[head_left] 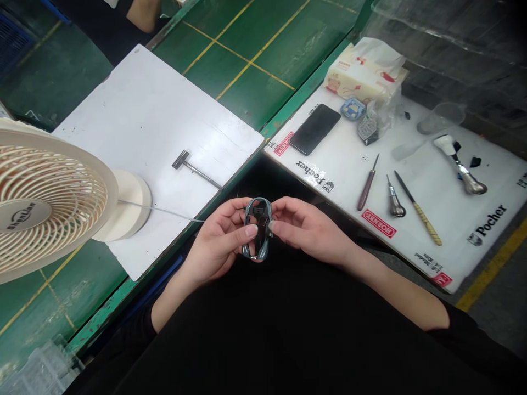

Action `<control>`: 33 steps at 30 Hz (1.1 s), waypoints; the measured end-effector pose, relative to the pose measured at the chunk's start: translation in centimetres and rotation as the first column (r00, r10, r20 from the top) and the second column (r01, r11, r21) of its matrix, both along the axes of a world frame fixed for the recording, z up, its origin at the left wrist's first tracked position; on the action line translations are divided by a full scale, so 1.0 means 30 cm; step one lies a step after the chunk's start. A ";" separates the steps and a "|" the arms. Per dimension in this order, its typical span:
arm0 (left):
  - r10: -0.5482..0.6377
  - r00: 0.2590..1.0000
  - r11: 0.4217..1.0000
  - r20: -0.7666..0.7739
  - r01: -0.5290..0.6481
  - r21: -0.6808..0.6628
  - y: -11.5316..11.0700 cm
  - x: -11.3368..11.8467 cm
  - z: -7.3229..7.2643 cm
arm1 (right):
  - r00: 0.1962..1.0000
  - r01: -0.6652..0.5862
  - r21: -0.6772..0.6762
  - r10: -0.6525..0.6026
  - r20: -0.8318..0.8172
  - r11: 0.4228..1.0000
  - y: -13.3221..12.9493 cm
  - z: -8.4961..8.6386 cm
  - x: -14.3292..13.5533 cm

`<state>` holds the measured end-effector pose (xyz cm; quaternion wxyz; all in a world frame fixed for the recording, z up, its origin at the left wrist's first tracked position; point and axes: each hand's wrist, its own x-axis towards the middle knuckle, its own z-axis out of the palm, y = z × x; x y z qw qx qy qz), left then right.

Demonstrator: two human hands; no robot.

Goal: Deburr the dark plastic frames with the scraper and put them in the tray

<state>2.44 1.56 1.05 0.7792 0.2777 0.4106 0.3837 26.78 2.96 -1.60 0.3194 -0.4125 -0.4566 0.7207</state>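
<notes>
A small grey model car body (264,253) with a dark middle is held upright between my two hands, above my lap. My left hand (224,236) grips its left side, with the thumb over the dark middle. My right hand (307,227) is closed on the right side, thumb and fingers pinching the edge. On the white board to the left lies a metal T-shaped tool (200,171). Beyond my right hand, a screwdriver-like tool with a dark red handle (366,190) rests on the white printed mat (341,192).
At left stands a beige fan (53,203), its cable running toward my left hand. The right-hand mat bears a phone (315,129), a tissue packet (362,71), a yellow-handled file (426,222) and other hand tools. Another person's arm (144,13) shows at the top.
</notes>
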 end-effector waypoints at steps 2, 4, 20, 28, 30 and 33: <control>-0.018 0.999 0.998 0.051 0.020 -0.057 0.007 0.001 0.003 | 0.993 0.030 0.096 -0.040 0.110 0.995 -0.003 -0.011 -0.005; -0.018 0.997 0.996 0.073 0.025 -0.087 0.011 0.002 0.002 | 0.984 0.028 0.139 -0.052 0.171 0.990 -0.007 -0.017 -0.009; -0.005 0.954 0.974 -0.301 0.074 0.216 -0.013 -0.010 -0.027 | 0.962 0.128 0.475 -0.226 0.156 0.871 -0.009 0.029 0.017; 0.160 0.966 0.889 -0.203 -0.052 0.454 -0.007 -0.011 -0.073 | 0.955 0.039 0.848 -0.270 0.124 0.528 -0.006 0.021 0.015; 0.171 0.966 0.881 -0.193 -0.062 0.469 -0.008 -0.010 -0.074 | 0.956 0.038 0.853 -0.267 0.120 0.520 -0.005 0.023 0.012; 0.157 0.966 0.898 -0.205 -0.054 0.436 -0.012 -0.014 -0.068 | 0.956 0.033 0.853 -0.266 0.125 0.521 -0.004 0.023 0.009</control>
